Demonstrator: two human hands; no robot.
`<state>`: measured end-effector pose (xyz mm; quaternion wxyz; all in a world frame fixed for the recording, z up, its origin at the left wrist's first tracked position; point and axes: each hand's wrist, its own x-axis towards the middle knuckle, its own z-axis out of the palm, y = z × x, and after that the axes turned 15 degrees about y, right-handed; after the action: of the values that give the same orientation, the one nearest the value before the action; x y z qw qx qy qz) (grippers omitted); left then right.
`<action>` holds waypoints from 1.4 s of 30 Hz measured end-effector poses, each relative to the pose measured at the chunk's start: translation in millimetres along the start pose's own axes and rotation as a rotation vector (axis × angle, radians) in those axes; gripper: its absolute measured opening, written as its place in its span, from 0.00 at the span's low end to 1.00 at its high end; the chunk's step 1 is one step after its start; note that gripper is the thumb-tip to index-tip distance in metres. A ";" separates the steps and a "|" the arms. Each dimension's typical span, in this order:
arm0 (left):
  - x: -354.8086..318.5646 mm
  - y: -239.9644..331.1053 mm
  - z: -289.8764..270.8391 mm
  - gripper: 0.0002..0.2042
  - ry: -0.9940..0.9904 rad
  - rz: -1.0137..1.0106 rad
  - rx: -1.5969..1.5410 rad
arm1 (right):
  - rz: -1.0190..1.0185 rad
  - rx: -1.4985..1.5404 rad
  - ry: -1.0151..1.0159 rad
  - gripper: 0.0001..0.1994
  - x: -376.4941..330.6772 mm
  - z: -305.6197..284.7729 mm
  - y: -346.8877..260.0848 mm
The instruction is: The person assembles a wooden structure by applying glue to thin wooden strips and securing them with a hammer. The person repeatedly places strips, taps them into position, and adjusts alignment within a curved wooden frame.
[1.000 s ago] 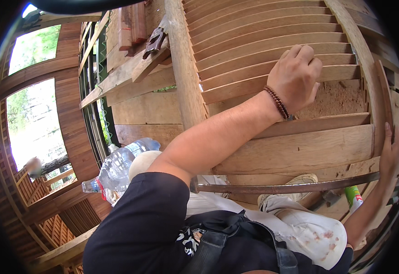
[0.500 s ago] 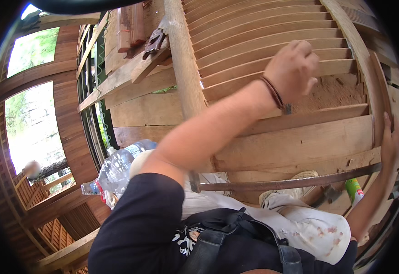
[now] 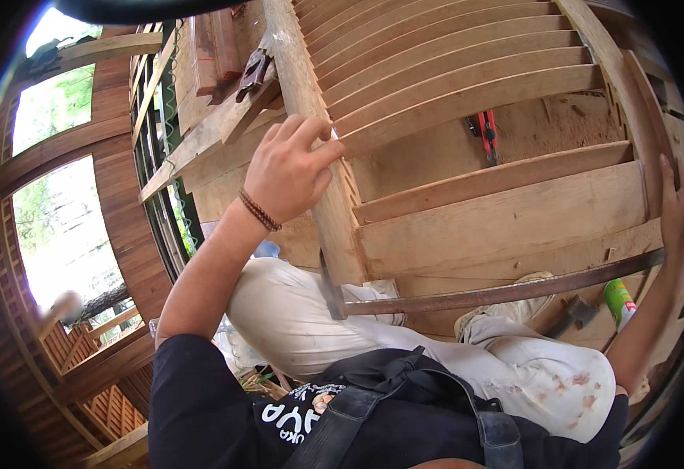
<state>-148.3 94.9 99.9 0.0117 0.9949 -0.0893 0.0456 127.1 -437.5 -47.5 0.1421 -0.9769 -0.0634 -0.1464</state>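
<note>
A wooden louvre frame with several thin slats [image 3: 467,109] lies in front of me. My left hand [image 3: 291,168] is over its left rail [image 3: 320,141], close to one slat's end. Its fingers are curled, with thumb and forefinger close together; anything between them is too small to make out. At the far right, my right hand [image 3: 674,191] rests along the outer side of the right rail [image 3: 604,74], fingers stretched out. A long metal bar clamp [image 3: 498,298] crosses the frame's near end. Red-handled pliers [image 3: 489,137] lie below, seen through the gap between slats.
A brown-handled tool [image 3: 254,74] sits on boards left of the frame. A green can [image 3: 618,301] and a dark hammer-like head [image 3: 580,311] lie at the near right, by my leg [image 3: 545,383]. Open windows [image 3: 64,234] are in the left wall.
My left hand has moved left, from above the slats and gap to the left rail, uncovering the pliers. My right hand stays by the right rail. The view has shifted slightly.
</note>
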 end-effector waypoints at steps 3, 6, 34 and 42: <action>6.6 0.6 2.7 0.12 -0.079 -0.010 0.044 | -0.045 -0.030 0.019 0.32 3.8 2.4 7.3; 9.1 2.9 6.6 0.11 -0.151 -0.001 -0.038 | -0.030 0.125 -0.101 0.31 6.9 -6.1 -6.4; -38.1 -70.5 27.6 0.08 0.277 -0.878 -0.729 | 0.017 0.262 0.019 0.16 -3.0 -56.6 -81.7; -32.6 -60.3 20.9 0.13 0.261 -0.721 -0.432 | 0.098 0.216 -0.028 0.16 -4.9 -66.5 -93.1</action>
<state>-167.7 159.3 75.1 0.2457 0.9232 0.2581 0.1441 89.2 -369.0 36.2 0.2528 -0.9597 -0.0331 -0.1178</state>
